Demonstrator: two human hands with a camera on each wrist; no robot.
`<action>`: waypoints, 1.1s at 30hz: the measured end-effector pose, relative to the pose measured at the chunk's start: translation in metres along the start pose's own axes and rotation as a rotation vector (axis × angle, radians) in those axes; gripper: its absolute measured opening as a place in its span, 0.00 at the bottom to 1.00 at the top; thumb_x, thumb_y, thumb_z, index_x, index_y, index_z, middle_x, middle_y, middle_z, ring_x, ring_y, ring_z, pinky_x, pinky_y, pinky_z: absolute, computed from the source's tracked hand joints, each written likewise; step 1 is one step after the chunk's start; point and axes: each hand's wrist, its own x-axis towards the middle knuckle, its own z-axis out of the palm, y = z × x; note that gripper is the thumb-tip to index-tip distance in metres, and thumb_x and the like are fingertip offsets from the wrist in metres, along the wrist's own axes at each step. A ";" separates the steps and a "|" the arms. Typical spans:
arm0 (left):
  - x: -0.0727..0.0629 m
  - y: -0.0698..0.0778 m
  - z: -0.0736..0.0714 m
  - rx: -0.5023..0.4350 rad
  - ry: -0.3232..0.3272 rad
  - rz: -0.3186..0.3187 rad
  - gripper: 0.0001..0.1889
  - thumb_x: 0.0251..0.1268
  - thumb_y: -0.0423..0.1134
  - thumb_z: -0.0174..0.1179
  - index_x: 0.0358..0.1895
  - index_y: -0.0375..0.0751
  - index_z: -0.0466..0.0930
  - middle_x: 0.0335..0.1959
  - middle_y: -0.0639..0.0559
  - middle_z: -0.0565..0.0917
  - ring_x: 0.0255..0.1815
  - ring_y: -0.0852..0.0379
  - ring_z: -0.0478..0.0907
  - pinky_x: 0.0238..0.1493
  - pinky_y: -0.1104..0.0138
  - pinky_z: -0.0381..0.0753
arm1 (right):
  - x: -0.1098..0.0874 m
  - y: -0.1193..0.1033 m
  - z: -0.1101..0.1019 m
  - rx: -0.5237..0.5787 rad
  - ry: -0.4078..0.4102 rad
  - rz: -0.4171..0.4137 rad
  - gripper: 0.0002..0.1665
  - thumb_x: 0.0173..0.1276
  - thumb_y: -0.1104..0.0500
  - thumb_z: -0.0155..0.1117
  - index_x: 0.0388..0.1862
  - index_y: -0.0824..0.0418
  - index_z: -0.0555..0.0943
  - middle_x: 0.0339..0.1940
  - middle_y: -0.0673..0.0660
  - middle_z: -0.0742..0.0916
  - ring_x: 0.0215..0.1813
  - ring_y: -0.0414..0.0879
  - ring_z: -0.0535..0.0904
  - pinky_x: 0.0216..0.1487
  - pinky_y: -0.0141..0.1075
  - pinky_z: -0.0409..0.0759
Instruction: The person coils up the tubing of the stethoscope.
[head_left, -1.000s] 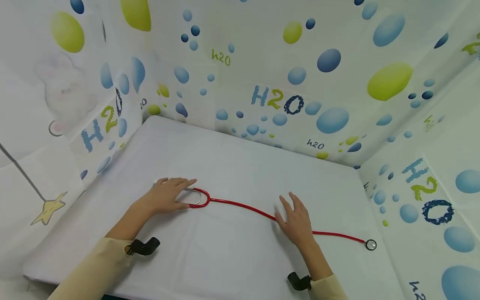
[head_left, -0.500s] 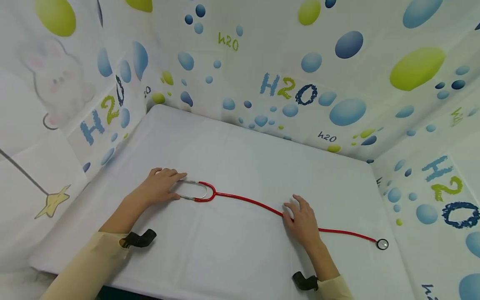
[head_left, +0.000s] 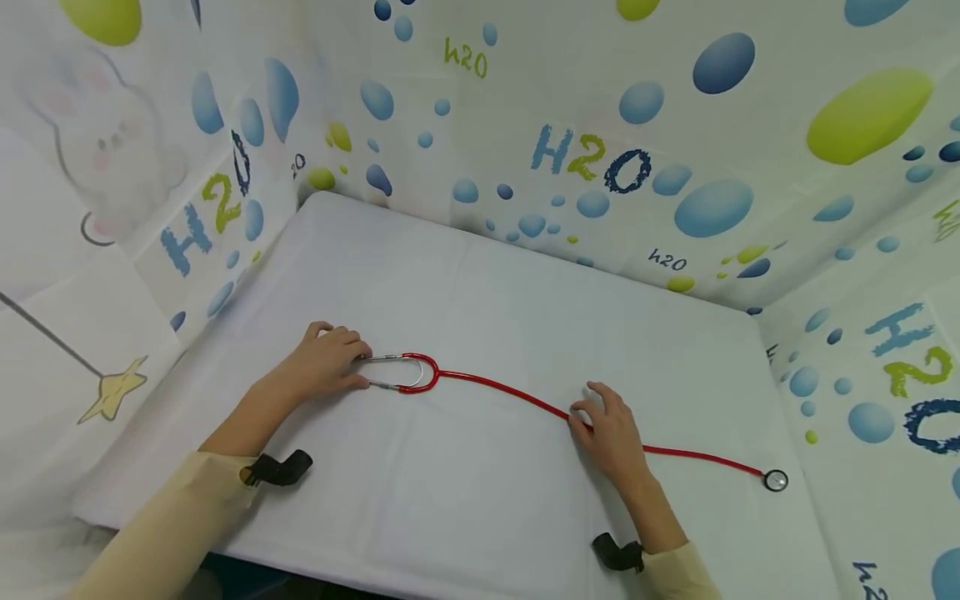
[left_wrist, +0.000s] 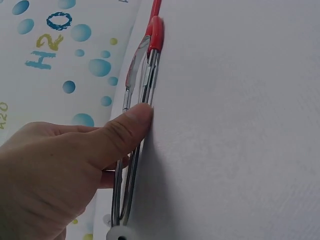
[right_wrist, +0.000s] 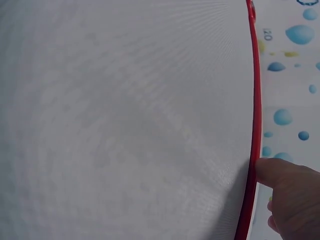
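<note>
A red stethoscope (head_left: 517, 395) stretches across the white-covered table, its metal ear tubes at the left and its round chest piece (head_left: 775, 480) at the far right. My left hand (head_left: 322, 362) grips the metal ear tubes (left_wrist: 131, 175); its thumb lies across them in the left wrist view, near an earpiece (left_wrist: 120, 233). Partway along the red tubing (right_wrist: 256, 100), my right hand (head_left: 611, 437) has thumb and curled fingers about it. In the right wrist view the thumb (right_wrist: 280, 172) presses the tube's side, and most other fingers are hidden.
The table (head_left: 480, 500) has a white cloth. Walls printed with blue and green drops (head_left: 712, 208) stand behind it and at both sides. A dark device (head_left: 279, 468) sits at the left wrist, another dark device (head_left: 618, 552) at the right.
The left hand's fingers have drawn in around the ear tubes, further from the red fork. The right fingers have curled closer onto the tubing. The head view has tilted downward.
</note>
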 end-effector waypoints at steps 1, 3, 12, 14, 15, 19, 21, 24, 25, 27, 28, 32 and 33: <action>0.000 0.000 0.000 0.000 -0.001 0.005 0.21 0.49 0.52 0.70 0.45 0.46 0.80 0.40 0.55 0.81 0.47 0.53 0.76 0.59 0.46 0.58 | 0.000 0.000 0.000 0.002 -0.007 0.003 0.10 0.57 0.58 0.71 0.38 0.57 0.84 0.60 0.64 0.77 0.62 0.60 0.72 0.58 0.57 0.71; 0.000 0.001 0.000 -0.005 -0.010 0.014 0.20 0.50 0.52 0.70 0.44 0.46 0.80 0.38 0.56 0.81 0.44 0.55 0.76 0.59 0.48 0.58 | 0.001 -0.001 0.000 -0.002 -0.028 0.011 0.10 0.56 0.57 0.72 0.37 0.57 0.83 0.60 0.64 0.77 0.63 0.60 0.71 0.58 0.57 0.71; 0.002 0.011 0.003 0.066 -0.027 0.024 0.13 0.55 0.50 0.67 0.39 0.47 0.81 0.31 0.59 0.81 0.39 0.56 0.74 0.57 0.49 0.59 | -0.001 -0.002 0.000 -0.020 -0.046 0.012 0.08 0.55 0.60 0.73 0.34 0.57 0.83 0.59 0.62 0.78 0.62 0.59 0.72 0.57 0.56 0.72; 0.001 0.012 0.006 0.087 -0.025 0.017 0.11 0.56 0.49 0.66 0.37 0.47 0.81 0.30 0.58 0.81 0.39 0.56 0.74 0.57 0.49 0.60 | -0.001 -0.002 0.000 -0.023 -0.048 0.005 0.08 0.55 0.60 0.73 0.34 0.57 0.83 0.59 0.62 0.78 0.62 0.59 0.72 0.57 0.56 0.72; 0.001 0.013 0.007 0.095 -0.023 0.013 0.11 0.57 0.48 0.65 0.37 0.47 0.81 0.30 0.58 0.80 0.39 0.55 0.74 0.57 0.48 0.60 | 0.000 -0.002 0.001 -0.022 -0.049 0.002 0.08 0.55 0.60 0.73 0.34 0.57 0.83 0.59 0.62 0.78 0.62 0.59 0.72 0.58 0.56 0.72; -0.001 0.013 0.012 0.111 -0.017 -0.008 0.08 0.59 0.45 0.64 0.36 0.46 0.80 0.29 0.57 0.79 0.39 0.54 0.73 0.57 0.47 0.60 | 0.002 -0.004 0.002 -0.023 -0.066 -0.004 0.08 0.56 0.59 0.72 0.34 0.57 0.83 0.59 0.60 0.78 0.63 0.58 0.71 0.59 0.56 0.71; -0.001 0.012 0.014 0.115 -0.011 -0.014 0.08 0.58 0.44 0.65 0.35 0.46 0.80 0.28 0.57 0.79 0.39 0.53 0.73 0.57 0.48 0.61 | 0.004 -0.005 0.001 -0.027 -0.084 -0.002 0.08 0.57 0.58 0.72 0.35 0.56 0.83 0.58 0.59 0.78 0.63 0.57 0.71 0.60 0.55 0.70; -0.002 0.012 0.017 0.116 0.000 -0.006 0.07 0.57 0.43 0.65 0.33 0.46 0.79 0.29 0.55 0.78 0.40 0.53 0.72 0.55 0.50 0.62 | 0.005 -0.006 -0.001 -0.032 -0.101 -0.003 0.09 0.57 0.58 0.71 0.36 0.57 0.83 0.56 0.59 0.79 0.63 0.56 0.72 0.61 0.54 0.70; -0.002 0.012 0.018 0.117 0.006 0.002 0.07 0.57 0.43 0.65 0.33 0.45 0.78 0.30 0.55 0.78 0.40 0.53 0.71 0.54 0.51 0.63 | 0.006 -0.006 -0.002 -0.032 -0.102 0.000 0.09 0.57 0.58 0.71 0.36 0.57 0.83 0.56 0.58 0.80 0.62 0.56 0.72 0.61 0.54 0.70; -0.001 0.013 0.019 0.120 0.020 0.024 0.07 0.58 0.42 0.64 0.33 0.45 0.78 0.31 0.54 0.78 0.40 0.53 0.70 0.50 0.54 0.64 | 0.006 -0.007 -0.004 -0.029 -0.103 0.010 0.09 0.57 0.59 0.72 0.36 0.58 0.82 0.54 0.58 0.81 0.61 0.55 0.73 0.61 0.53 0.70; -0.001 0.014 0.019 0.120 0.027 0.034 0.07 0.58 0.42 0.64 0.33 0.45 0.78 0.31 0.54 0.78 0.40 0.53 0.70 0.48 0.55 0.64 | 0.006 -0.007 -0.006 -0.029 -0.102 0.013 0.10 0.57 0.59 0.72 0.36 0.59 0.82 0.53 0.58 0.82 0.61 0.55 0.74 0.61 0.53 0.71; 0.003 0.016 0.016 0.143 0.041 0.058 0.06 0.58 0.42 0.63 0.32 0.44 0.77 0.31 0.53 0.79 0.38 0.52 0.71 0.43 0.57 0.63 | 0.007 -0.006 -0.012 -0.039 -0.125 0.051 0.10 0.59 0.59 0.70 0.38 0.59 0.82 0.49 0.57 0.84 0.60 0.55 0.75 0.62 0.52 0.69; 0.004 0.016 0.014 0.147 0.036 0.060 0.06 0.58 0.41 0.63 0.32 0.45 0.77 0.30 0.54 0.79 0.37 0.53 0.71 0.43 0.57 0.63 | 0.007 -0.005 -0.013 -0.039 -0.130 0.062 0.10 0.59 0.60 0.69 0.39 0.60 0.81 0.47 0.57 0.84 0.59 0.55 0.75 0.62 0.52 0.69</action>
